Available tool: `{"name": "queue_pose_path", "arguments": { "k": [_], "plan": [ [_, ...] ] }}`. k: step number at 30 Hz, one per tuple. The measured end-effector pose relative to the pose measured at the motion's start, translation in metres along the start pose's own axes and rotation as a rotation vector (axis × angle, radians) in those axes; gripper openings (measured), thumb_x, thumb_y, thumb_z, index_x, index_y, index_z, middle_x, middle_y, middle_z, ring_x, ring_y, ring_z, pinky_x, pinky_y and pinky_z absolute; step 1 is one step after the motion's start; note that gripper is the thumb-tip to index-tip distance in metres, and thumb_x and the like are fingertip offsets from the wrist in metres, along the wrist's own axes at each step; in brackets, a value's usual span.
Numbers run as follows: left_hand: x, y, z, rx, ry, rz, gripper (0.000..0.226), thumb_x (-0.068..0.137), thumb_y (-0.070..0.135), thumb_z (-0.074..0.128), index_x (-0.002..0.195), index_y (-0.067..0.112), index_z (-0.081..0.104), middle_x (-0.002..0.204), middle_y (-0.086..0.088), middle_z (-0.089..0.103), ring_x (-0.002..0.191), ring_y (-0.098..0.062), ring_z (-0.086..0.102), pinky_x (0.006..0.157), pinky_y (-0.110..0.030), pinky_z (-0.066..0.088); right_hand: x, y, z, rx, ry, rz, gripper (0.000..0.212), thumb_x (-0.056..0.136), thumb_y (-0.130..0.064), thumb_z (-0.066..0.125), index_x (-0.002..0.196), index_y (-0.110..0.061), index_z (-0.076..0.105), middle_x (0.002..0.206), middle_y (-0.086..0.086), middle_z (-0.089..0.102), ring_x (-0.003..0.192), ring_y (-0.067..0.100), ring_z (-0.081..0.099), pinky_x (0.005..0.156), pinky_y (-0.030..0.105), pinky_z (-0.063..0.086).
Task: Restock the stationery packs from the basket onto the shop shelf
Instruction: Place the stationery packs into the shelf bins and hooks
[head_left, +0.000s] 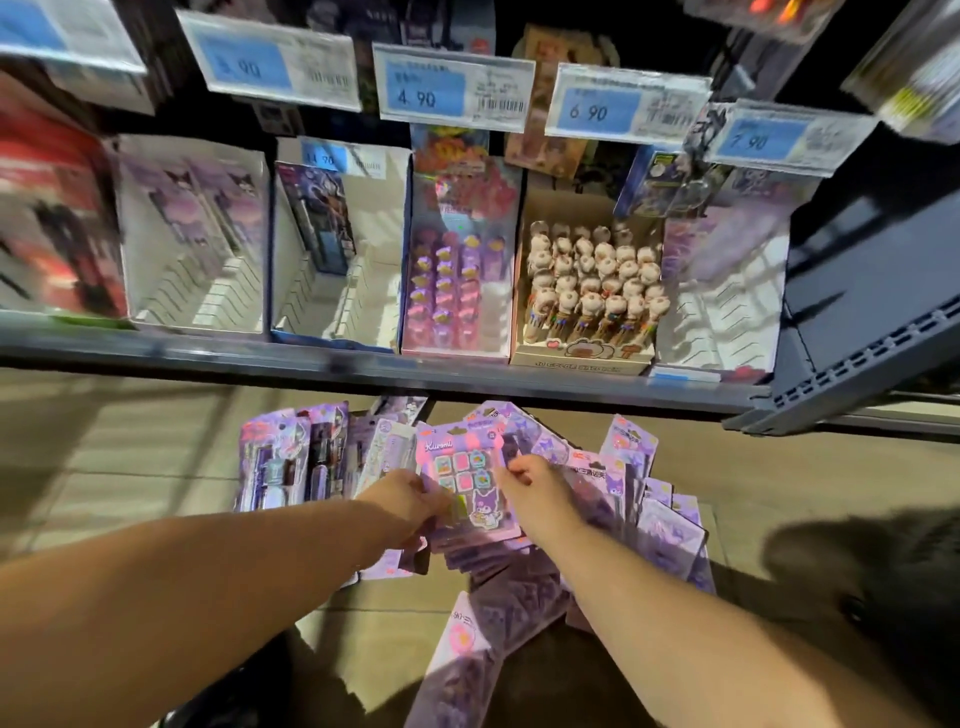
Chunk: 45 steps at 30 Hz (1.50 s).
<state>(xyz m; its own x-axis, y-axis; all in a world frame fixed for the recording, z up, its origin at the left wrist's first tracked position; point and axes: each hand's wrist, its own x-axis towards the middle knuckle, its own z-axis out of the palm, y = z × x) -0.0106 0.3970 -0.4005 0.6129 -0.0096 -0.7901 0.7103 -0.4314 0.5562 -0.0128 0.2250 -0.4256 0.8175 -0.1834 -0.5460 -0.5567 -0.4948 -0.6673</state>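
A pink and purple stationery pack (464, 470) with small square stickers lies on top of a heap of purple packs (524, 597) below the shelf. My left hand (410, 501) grips its left edge and my right hand (540, 491) pinches its right edge. More packs (291, 457) fan out to the left and others (631, 467) stand to the right. The basket under them is hidden. The shop shelf (363, 358) runs across above the heap.
On the shelf stand white display boxes (202, 291), partly filled, a pink box of erasers (457, 291) and a box of plush-topped pens (587, 291). Blue price tags (452, 85) hang overhead. A dark shelf upright (852, 374) juts out at right. Tiled floor (104, 457) lies at left.
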Motion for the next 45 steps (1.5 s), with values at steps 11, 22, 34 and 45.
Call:
{"name": "queue_pose_path", "arguments": {
  "k": [11, 22, 34, 45],
  "plan": [
    [0.005, 0.001, 0.002, -0.009, 0.019, 0.032, 0.017, 0.092, 0.024, 0.063, 0.101, 0.017, 0.051, 0.098, -0.015, 0.067, 0.066, -0.02, 0.06, 0.06, -0.029, 0.052, 0.003, -0.005, -0.008, -0.121, -0.123, 0.033, 0.039, 0.078, -0.052, 0.069, 0.101, -0.028, 0.048, 0.116, 0.004, 0.053, 0.098, 0.022, 0.057, 0.083, 0.034, 0.05],
    [-0.004, 0.008, -0.017, -0.215, -0.07, 0.133, 0.062, 0.074, 0.024, 0.081, 0.123, 0.002, 0.051, 0.111, -0.019, 0.068, 0.087, -0.027, 0.068, 0.076, -0.038, 0.057, -0.01, -0.024, -0.011, 0.131, -0.041, -0.091, 0.034, 0.078, -0.041, 0.072, 0.083, -0.021, 0.046, 0.088, 0.004, 0.055, 0.078, 0.021, 0.056, 0.069, 0.038, 0.047],
    [-0.009, -0.003, -0.014, -0.444, -0.11, 0.02, 0.03, 0.092, 0.005, 0.061, 0.117, -0.004, 0.047, 0.105, -0.022, 0.07, 0.084, -0.04, 0.071, 0.09, -0.052, 0.053, -0.011, -0.028, -0.026, 0.139, -0.077, -0.005, 0.034, 0.098, -0.045, 0.041, 0.107, -0.019, 0.06, 0.113, 0.003, 0.061, 0.102, 0.022, 0.054, 0.087, 0.034, 0.039],
    [0.003, -0.013, 0.032, -0.377, -0.072, -0.047, 0.023, 0.096, 0.025, 0.058, 0.09, 0.009, 0.043, 0.052, 0.002, 0.056, 0.072, -0.033, 0.071, 0.05, -0.028, 0.041, -0.015, -0.01, -0.006, -0.033, -0.135, 0.168, 0.072, 0.088, -0.055, 0.056, 0.144, -0.02, 0.026, 0.136, 0.008, 0.048, 0.115, 0.027, 0.051, 0.089, 0.032, 0.044]
  ]
}}
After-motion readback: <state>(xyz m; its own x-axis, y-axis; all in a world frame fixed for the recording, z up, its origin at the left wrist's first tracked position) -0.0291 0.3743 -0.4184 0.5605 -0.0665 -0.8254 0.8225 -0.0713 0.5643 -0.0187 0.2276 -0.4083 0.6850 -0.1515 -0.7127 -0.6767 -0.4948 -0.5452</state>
